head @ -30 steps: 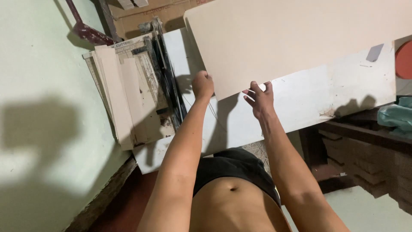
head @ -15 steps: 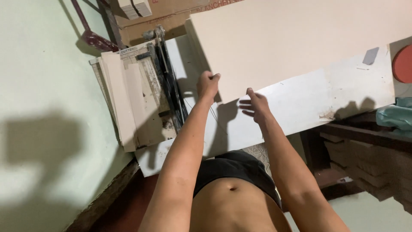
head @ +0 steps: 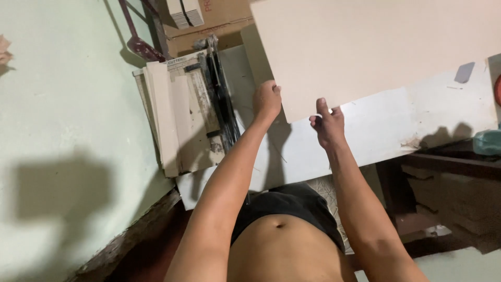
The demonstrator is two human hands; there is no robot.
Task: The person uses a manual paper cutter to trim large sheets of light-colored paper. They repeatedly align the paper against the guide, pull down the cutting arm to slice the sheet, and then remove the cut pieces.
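A large cream-coloured board [head: 376,47] is lifted over a white table [head: 386,130], reaching from the middle to the top right. My left hand [head: 267,100] grips its near corner with closed fingers. My right hand [head: 327,124] holds the board's near edge just to the right, thumb on top and fingers underneath. A paper cutter [head: 203,104] with a black blade arm stands to the left of my left hand. Cut cream strips [head: 164,120] lie stacked on its bed.
A pale green wall [head: 68,130] runs along the left. Brown cardboard boxes [head: 219,15] stand behind the cutter. A dark wooden frame [head: 443,167] sits under the table at the right, with a teal bag [head: 488,142] at the right edge.
The view has shifted, so everything sits further right in the frame. Both hands have stayed on the board's near edge. The board's corner has moved slightly away from the cutter.
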